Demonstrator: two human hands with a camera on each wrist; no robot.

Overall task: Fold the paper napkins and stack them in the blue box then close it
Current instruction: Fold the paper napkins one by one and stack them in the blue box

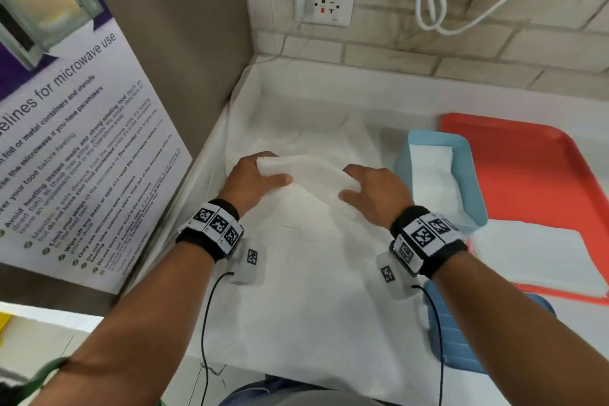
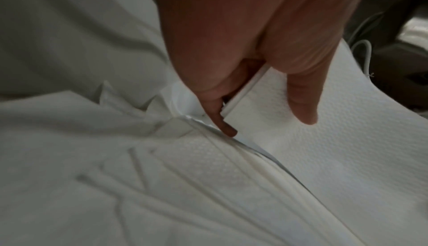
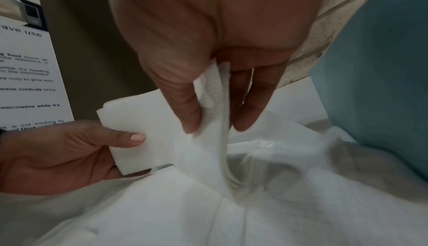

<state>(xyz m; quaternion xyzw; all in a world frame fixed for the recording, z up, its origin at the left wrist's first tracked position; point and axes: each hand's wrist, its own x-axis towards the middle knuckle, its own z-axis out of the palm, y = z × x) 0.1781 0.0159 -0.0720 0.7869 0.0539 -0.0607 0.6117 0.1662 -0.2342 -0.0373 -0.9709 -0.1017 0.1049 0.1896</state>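
Both forearms are extended forward, side by side. The left hand (image 1: 252, 180) and right hand (image 1: 375, 193) are each curled, thumb pressed against fingers, pinching a white napkin (image 1: 309, 175) held between them.

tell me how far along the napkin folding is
Done: the blue box already holds folded napkins. In hand: the left hand and right hand hold a napkin mid-fold. Left: more on the red tray; box not yet closed.

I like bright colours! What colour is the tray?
Red-orange: the tray shows best in the head view.
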